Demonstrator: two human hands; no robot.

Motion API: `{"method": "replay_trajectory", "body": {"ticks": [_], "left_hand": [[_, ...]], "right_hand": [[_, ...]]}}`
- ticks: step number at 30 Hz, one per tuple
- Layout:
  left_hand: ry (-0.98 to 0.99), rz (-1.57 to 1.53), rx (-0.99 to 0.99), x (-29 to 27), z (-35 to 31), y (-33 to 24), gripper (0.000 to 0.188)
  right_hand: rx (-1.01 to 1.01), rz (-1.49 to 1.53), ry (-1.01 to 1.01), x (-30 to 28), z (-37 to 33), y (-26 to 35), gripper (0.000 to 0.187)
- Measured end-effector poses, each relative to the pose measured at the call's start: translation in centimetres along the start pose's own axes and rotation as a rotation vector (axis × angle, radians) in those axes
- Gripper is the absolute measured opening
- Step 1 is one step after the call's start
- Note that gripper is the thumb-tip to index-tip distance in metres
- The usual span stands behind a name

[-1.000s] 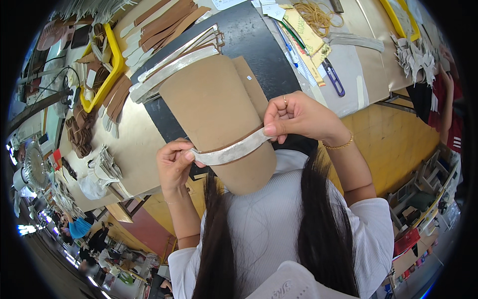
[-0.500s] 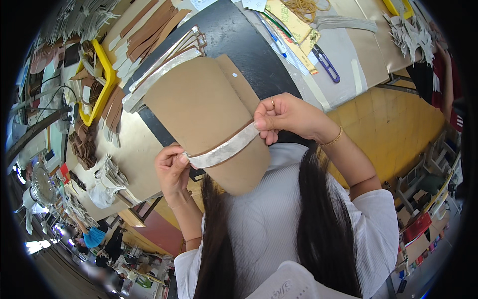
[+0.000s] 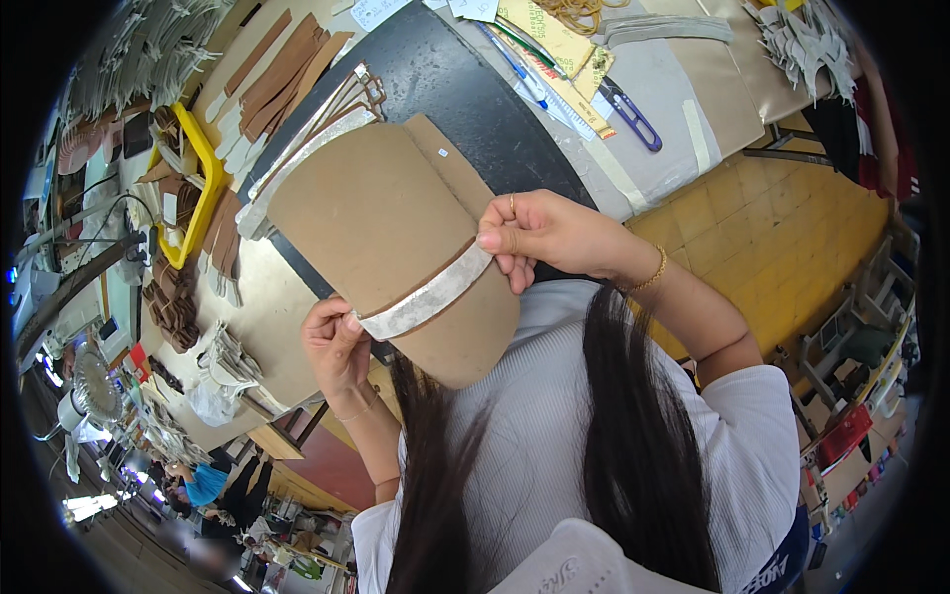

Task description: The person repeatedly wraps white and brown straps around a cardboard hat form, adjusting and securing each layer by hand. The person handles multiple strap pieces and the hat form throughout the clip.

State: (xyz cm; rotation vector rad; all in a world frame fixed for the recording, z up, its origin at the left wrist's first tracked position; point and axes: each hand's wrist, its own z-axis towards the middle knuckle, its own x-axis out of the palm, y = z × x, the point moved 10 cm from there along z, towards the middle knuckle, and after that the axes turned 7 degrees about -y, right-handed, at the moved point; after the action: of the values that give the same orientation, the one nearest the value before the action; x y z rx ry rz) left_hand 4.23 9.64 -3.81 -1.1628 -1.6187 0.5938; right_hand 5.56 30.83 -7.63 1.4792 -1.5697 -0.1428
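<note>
A whitish strip with brown edges (image 3: pixel 427 297) lies across a tan, rounded board or form (image 3: pixel 371 208). My left hand (image 3: pixel 338 342) pinches its left end between thumb and fingers, at the form's left edge. My right hand (image 3: pixel 539 238) pinches the right end at the opposite edge. Between the two hands the strip follows the form's curve. Several more pale strips with brown edges (image 3: pixel 327 134) lie along the far left side of the form. Part of the form's underside is hidden.
A black mat (image 3: pixel 445 74) covers part of the table. Purple thread snips (image 3: pixel 633 119), a blue pen (image 3: pixel 524 79) and a ruler (image 3: pixel 569 109) lie at the upper right. Brown strips (image 3: pixel 282 84) and a yellow tray (image 3: pixel 206 168) are at the left.
The form, strip and both hands appear slightly further left, as does much of the table. The pinch of each hand on the strip's ends stays the same.
</note>
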Motion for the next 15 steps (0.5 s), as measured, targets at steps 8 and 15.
{"method": "replay_trajectory", "body": {"ticks": [8, 15], "left_hand": [[-0.08, 0.0, 0.033, 0.5, -0.4, -0.2, 0.018], [-0.187, -0.06, 0.126, 1.9, -1.8, -1.5, 0.019]], "right_hand": [[0.083, -0.247, -0.181, -1.1, -1.3, 1.3, 0.021], [-1.01, -0.978, -0.419, 6.2, -7.8, 16.0, 0.036]]}}
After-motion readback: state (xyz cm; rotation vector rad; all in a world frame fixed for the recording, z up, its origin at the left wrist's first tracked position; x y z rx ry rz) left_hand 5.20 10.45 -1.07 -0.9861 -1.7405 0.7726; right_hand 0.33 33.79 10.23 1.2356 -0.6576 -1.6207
